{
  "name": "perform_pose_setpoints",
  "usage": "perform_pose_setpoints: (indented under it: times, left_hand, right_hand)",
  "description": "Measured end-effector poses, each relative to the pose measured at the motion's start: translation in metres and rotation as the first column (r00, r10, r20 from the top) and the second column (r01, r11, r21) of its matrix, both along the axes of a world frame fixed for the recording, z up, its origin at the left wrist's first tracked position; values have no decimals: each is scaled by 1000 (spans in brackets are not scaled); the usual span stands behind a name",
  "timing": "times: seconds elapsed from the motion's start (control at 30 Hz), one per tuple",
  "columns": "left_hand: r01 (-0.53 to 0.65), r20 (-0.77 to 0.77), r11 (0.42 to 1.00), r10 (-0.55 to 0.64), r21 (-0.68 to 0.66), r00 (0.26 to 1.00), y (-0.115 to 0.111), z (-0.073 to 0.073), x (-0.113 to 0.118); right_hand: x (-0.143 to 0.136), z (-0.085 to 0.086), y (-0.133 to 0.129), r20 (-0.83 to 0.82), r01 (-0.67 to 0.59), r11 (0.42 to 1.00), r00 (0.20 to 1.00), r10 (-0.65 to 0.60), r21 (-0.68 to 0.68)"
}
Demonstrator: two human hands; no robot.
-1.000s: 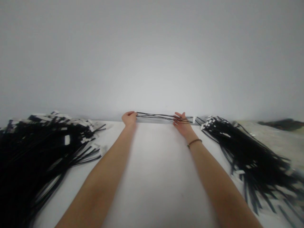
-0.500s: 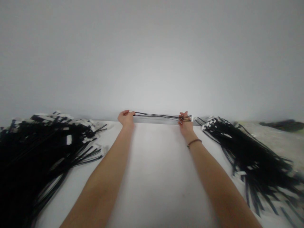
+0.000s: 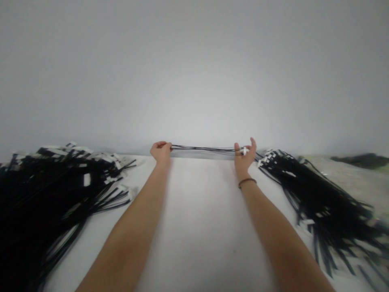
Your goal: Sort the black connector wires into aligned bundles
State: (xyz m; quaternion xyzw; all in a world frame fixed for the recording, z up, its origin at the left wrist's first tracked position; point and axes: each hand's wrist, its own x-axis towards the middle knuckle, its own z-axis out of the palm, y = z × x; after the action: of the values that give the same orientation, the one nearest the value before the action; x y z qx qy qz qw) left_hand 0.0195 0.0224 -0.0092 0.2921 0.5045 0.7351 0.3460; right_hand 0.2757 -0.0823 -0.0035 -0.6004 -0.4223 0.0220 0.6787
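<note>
A thin bundle of black cables (image 3: pixel 200 149) is stretched level between my hands, above the far edge of the table. My left hand (image 3: pixel 160 151) is closed, pinching the bundle's left end between thumb and fingers. At the other end, my right hand (image 3: pixel 244 156) has its thumb and a finger spread apart. The cables run across that hand's palm side, where a small white end piece (image 3: pixel 244 150) shows between thumb and finger. Whether the lower fingers touch the cables is hard to see.
On the left lies a large heap of black cables (image 3: pixel 45 202) with white ends. A second pile of black cables (image 3: pixel 316 194) is on the right, beside clear plastic wrapping (image 3: pixel 349 174). Between them is a white tabletop (image 3: pixel 203 219), with a pale wall (image 3: pixel 194 73) behind.
The fingers of my right hand have spread from a curled grip around the cables, and that hand has moved slightly right. My left hand keeps its pinch, almost still.
</note>
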Motion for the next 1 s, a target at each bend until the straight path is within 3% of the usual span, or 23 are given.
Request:
perform_pose_setpoints:
  times: [0.1, 0.17, 0.5, 0.7, 1.0]
  left_hand:
    - [14, 12, 1000, -13, -6, 1000, -3, 2, 0]
    - [32, 10, 999, -32, -9, 999, -5, 4, 0]
    - [52, -53, 998, -53, -30, 997, 0, -3, -1]
    - [142, -138, 990, -139, 14, 981, 1, -8, 2]
    - [164, -152, 986, -163, -10, 975, -2, -5, 2]
  right_hand:
    - [1, -3, 3, 164, 123, 991, 978, -131, 57]
    - [2, -6, 5, 196, 131, 989, 970, -142, 69]
    - [-2, -4, 3, 109, 109, 994, 988, -109, 0]
    - [1, -5, 4, 105, 145, 989, 984, -147, 32]
    - [4, -12, 9, 117, 126, 992, 986, -122, -23]
